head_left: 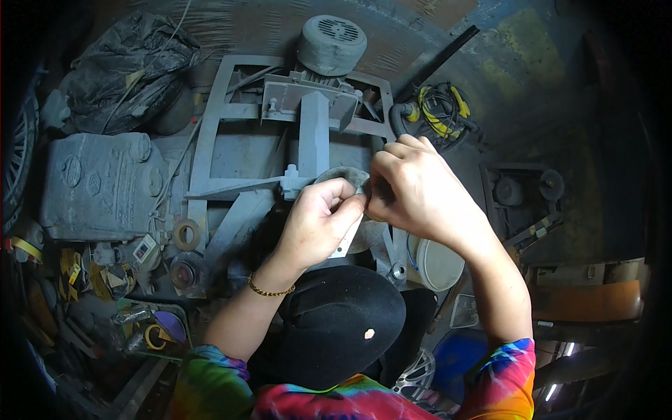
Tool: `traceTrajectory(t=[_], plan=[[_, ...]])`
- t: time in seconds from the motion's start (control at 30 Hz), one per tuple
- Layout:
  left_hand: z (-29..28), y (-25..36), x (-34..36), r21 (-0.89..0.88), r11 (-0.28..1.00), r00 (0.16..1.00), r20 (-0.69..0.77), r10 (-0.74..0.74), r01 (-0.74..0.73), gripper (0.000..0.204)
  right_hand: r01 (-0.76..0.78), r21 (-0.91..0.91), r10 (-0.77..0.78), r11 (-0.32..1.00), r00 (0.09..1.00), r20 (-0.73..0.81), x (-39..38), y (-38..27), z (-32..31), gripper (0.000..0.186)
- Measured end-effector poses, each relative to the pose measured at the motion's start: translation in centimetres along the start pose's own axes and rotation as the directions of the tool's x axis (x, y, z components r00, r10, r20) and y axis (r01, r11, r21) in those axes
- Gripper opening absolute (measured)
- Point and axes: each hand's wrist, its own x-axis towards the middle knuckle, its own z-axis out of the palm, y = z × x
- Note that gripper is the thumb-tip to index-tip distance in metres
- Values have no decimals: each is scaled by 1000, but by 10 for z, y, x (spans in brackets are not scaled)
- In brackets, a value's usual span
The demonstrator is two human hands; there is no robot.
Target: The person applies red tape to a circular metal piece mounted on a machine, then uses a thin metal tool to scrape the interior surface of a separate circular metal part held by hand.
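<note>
My left hand [323, 218] pinches a narrow pale flat strip [346, 239] between thumb and forefinger. The strip slants down below the thumb and has a small dark spot near its lower end. My right hand [413, 185] is closed right beside the left fingertips, its fingers curled at the strip's upper end. Whatever sits between the right fingertips is hidden by the hand. Behind both hands a round grey disc [341, 172] on the dusty machine shows in part. My black-clad knee [343, 315], with a hole in the cloth, is just below.
A grey metal frame [204, 157] carries a motor [333, 46] at the far end. A dusty box-shaped housing [98, 185] stands left, above tape rolls and clutter. To the right are a white bucket [439, 263] and a black-and-yellow coiled cable [442, 112].
</note>
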Motion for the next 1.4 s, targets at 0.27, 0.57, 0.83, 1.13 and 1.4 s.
traceTrajectory(t=[0.27, 0.57, 0.83, 1.13, 1.4], plan=[[-4, 7, -5, -34, 996, 996, 38, -79, 81, 20, -5, 233, 1, 973, 1000, 18, -7, 14, 4, 13], [2, 7, -4, -55, 996, 997, 14, -75, 76, 18, -50, 314, 33, 948, 998, 61, -11, 17, -2, 13], [3, 7, -5, -26, 997, 997, -10, -72, 71, 18, -72, 329, 45, 941, 995, 89, -10, 19, -5, 14], [4, 9, -7, -38, 996, 996, -32, -86, 85, 18, -104, 343, 76, 933, 993, 93, -9, 15, -4, 13], [6, 15, -7, 8, 994, 993, -29, -111, 111, 19, -153, 138, 147, 979, 988, 55, -2, -2, -6, 14]])
